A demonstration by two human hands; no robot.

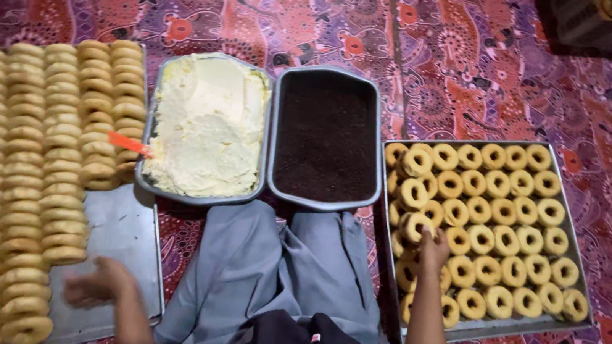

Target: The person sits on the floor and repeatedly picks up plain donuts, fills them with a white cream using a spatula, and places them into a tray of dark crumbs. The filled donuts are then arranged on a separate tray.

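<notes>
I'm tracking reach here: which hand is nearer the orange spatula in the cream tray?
Left. The left hand is below the orange spatula, over the left tray. The right hand is far right, on a ring pastry.

Grey-blue loose trousers, dark top over lap — forearms bare, no gloves, no rings visible.

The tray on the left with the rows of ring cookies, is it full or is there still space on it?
Not full. The left tray shows bare metal at its lower right, beside the cookie rows.
</notes>
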